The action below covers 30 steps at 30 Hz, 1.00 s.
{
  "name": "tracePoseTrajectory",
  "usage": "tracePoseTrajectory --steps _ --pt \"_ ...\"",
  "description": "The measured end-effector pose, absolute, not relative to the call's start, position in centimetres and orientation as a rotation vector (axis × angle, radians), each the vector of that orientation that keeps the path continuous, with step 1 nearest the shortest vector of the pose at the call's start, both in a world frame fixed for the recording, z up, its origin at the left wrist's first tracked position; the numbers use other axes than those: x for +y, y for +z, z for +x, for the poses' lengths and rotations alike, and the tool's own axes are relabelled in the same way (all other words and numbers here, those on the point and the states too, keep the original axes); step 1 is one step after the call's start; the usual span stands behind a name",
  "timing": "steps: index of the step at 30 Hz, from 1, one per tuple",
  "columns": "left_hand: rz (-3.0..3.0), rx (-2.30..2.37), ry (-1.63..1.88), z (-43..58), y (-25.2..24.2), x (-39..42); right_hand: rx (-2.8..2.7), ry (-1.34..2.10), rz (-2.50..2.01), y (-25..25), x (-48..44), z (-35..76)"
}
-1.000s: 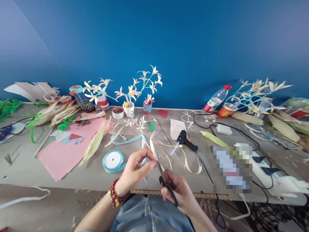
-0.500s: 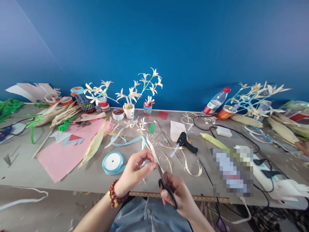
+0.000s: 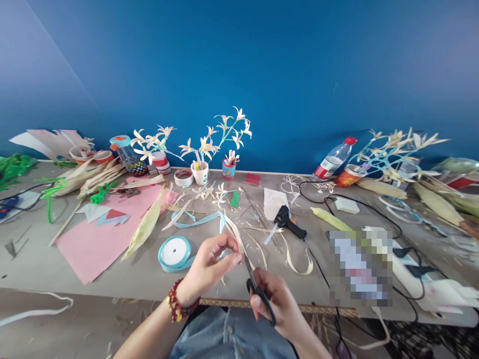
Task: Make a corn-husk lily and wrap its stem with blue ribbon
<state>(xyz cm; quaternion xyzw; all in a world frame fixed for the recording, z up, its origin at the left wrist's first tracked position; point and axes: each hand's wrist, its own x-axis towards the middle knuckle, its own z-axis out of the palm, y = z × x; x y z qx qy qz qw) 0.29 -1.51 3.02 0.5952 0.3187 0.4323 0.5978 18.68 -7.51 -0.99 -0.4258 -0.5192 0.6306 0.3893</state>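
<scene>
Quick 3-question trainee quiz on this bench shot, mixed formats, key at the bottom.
1. Which hand holds the scissors, and what does the other hand pinch?
2. True or false: from the wearer's view, the glue gun lies to the right of the ribbon spool.
3. Choose one. The cap on the clear bottle is: A) green, B) white, C) red.

Key:
1. The right hand; the left hand pinches a pale strip.
2. True.
3. C.

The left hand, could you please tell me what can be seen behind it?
Light-blue ribbon shows on the table beyond the left hand. A strand leaving the spool passes behind the hand; the covered stretch, and whether it joins that ribbon, cannot be seen.
</scene>
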Motion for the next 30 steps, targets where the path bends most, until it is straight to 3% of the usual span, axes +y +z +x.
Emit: tracePoseTrajectory --steps 30 --pt "1.374 0.711 0.95 0.28 2.73 -1.5 -1.311 1.606 -1.073 -0.55 -7.27 18.73"
